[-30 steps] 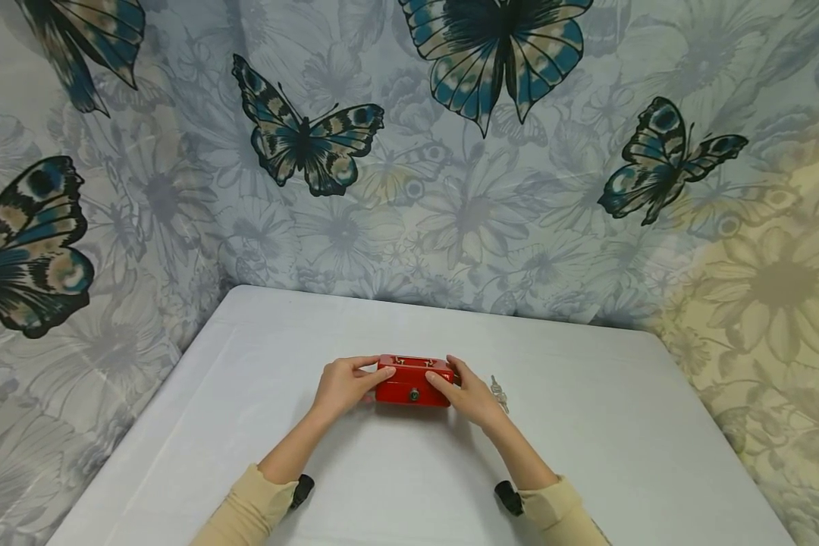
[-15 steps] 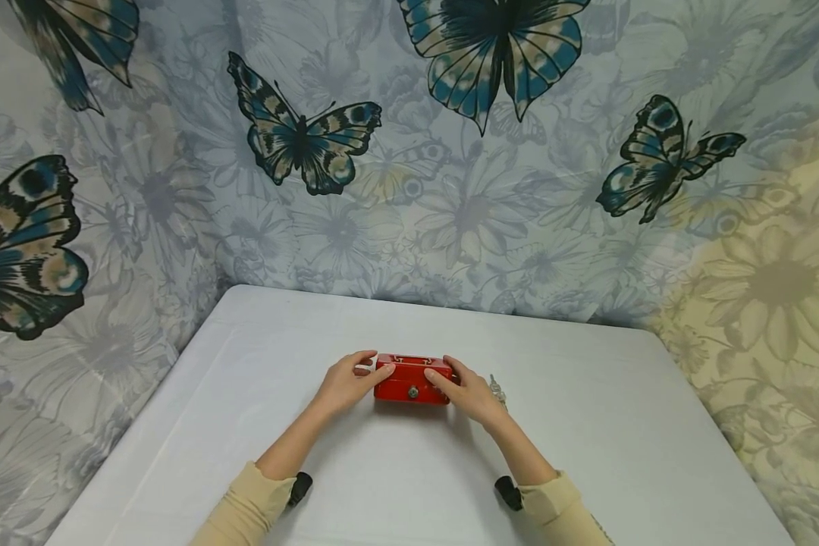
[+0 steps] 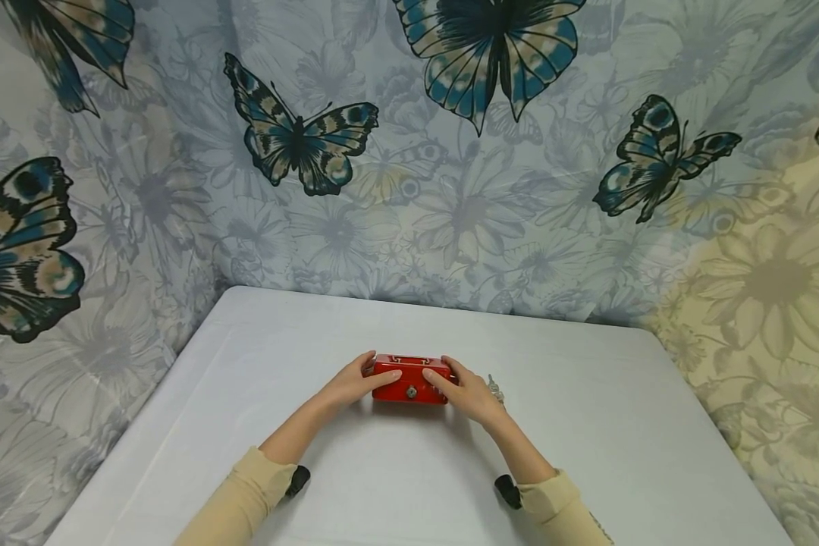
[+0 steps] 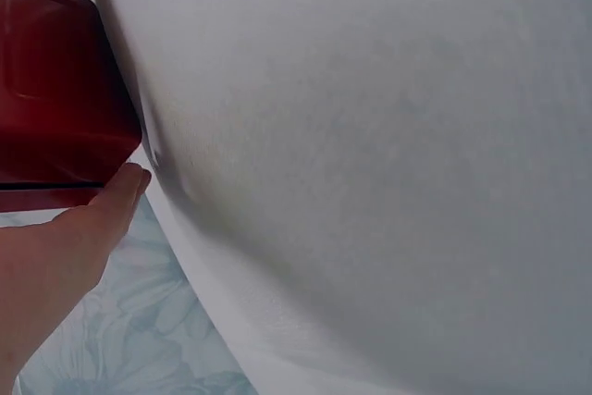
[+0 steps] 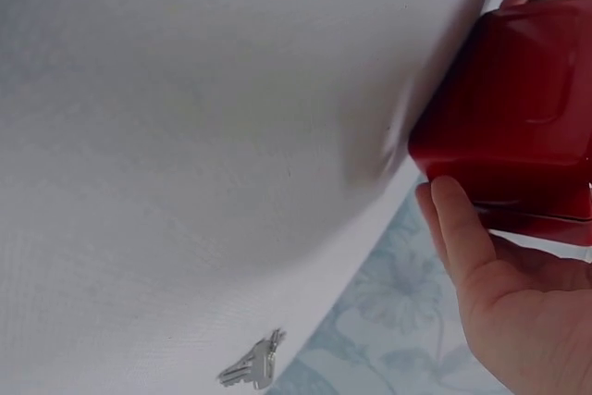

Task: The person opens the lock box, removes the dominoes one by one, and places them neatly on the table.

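Note:
A small red cash box (image 3: pixel 390 392) is held between both hands in the head view. It has a round silver lock (image 3: pixel 412 391) on its front and a folded handle (image 3: pixel 409 360) on its lid. My left hand (image 3: pixel 346 384) grips its left end, thumb across the front and fingers round the side. On the right end, my right hand (image 3: pixel 474 394) holds it likewise, thumb on the front. The right wrist view shows fingertips against the red box (image 5: pixel 518 99) at its lower edge. Whether the box touches the table cannot be told.
A bunch of silver keys (image 3: pixel 494 388) lies on the white-covered table (image 3: pixel 409 478), just beyond the right hand. Butterfly-printed cloth (image 3: pixel 464 205) hangs behind and to the sides. Each wrist carries a black camera mount (image 3: pixel 508 491).
The left hand's fingers loosened at the box's left end, then closed on it again, its thumb now further across the front. The right hand keeps its grip. The box stays almost in place.

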Motion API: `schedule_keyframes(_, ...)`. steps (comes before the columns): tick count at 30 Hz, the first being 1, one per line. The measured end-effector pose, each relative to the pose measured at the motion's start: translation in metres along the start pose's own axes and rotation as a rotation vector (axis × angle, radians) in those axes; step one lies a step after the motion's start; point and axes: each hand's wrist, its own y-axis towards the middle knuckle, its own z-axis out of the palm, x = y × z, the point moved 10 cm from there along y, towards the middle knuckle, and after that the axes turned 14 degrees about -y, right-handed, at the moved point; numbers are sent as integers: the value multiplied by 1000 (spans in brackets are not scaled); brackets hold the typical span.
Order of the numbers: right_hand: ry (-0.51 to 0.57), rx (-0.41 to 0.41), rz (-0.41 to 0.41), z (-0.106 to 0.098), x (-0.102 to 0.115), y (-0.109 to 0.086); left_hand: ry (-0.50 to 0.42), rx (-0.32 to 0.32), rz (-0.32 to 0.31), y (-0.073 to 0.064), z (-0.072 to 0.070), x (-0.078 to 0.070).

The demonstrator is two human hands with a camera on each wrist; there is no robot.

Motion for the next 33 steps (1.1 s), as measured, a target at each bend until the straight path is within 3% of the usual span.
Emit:
schedule_keyframes(16,-6,-35,-25,-1,-2,0,14,2,37,1,1,0)
schedule_keyframes(24,82,-34,-111,-12,-8,-11,17,-17,28,3,0,2)
schedule_keyframes(33,75,-88,-180,-28,-25,-22,14,-21,24,2,2,1)
